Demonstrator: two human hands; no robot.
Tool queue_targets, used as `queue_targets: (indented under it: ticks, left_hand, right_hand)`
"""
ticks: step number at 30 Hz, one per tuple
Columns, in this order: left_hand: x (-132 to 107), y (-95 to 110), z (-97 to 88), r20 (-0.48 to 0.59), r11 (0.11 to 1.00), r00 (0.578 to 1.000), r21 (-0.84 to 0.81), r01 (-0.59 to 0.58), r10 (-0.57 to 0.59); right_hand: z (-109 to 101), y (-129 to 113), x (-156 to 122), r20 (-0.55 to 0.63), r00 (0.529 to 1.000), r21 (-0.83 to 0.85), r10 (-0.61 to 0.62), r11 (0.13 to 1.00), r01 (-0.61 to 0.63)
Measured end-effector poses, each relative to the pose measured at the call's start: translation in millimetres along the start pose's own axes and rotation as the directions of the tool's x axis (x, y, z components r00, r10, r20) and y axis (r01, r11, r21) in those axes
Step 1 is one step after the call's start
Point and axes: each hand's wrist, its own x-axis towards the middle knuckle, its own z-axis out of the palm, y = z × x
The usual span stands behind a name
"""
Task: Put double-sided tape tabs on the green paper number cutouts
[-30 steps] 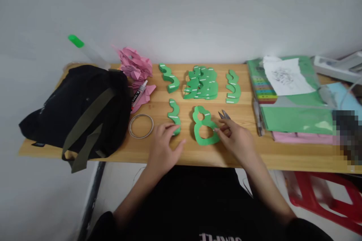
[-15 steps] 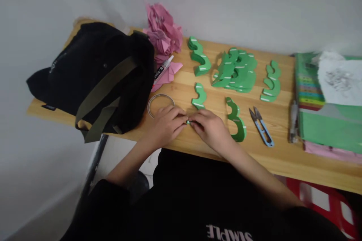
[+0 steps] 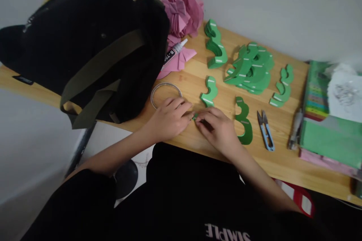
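Note:
My left hand [image 3: 172, 120] and my right hand [image 3: 217, 128] meet near the table's front edge, fingertips pinched together. Between them shows a small bit of a green paper piece [image 3: 195, 117]; the rest is hidden by my fingers. Just beyond my right hand lies a wavy green paper cutout [image 3: 210, 91] with white strips on it. A thin roll of tape [image 3: 153, 98], ring-shaped, lies flat behind my left hand. To the right of my right hand rests a larger wavy green cutout [image 3: 246, 130], with blue-handled thread snips [image 3: 266, 133] beside it.
Stacks of green cutouts [image 3: 254, 71] lie farther back. A black bag [image 3: 85, 19] fills the left side. Near it are pink folded paper [image 3: 181, 19] and a glue tube [image 3: 172, 53]. At right, a pen [image 3: 295, 130] lies beside green paper packs [image 3: 328, 135].
The camera view has turned and shifted, so the table slants more. Both hands stay together at the front edge, with a little more green showing between the fingertips.

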Motion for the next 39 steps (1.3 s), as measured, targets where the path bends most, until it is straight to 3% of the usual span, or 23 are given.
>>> queue_targets:
  ticks: [10,17,25,39]
  left_hand:
    - [0,-1,0.8,-0.023,0.999,1.000,-0.046,0.017,-0.018]
    - [0,-3,0.9,-0.011,0.993,0.999,-0.111,0.032,-0.033]
    - [0,-7,2.1,-0.095,0.995,0.993,0.071,-0.064,0.070]
    - [-1,-7,0.3,-0.134,0.989,0.983,0.093,-0.115,0.126]
  right_hand:
    - [-4,2,1,0.012,1.000,0.082,-0.006,0.997,0.005]
    - [-1,5,2,0.016,1.000,0.049,0.007,0.999,-0.008]
    - [3,5,4,-0.008,1.000,0.037,-0.002,0.999,0.002]
    - [1,9,14,0.092,0.995,0.065,-0.022,0.998,0.016]
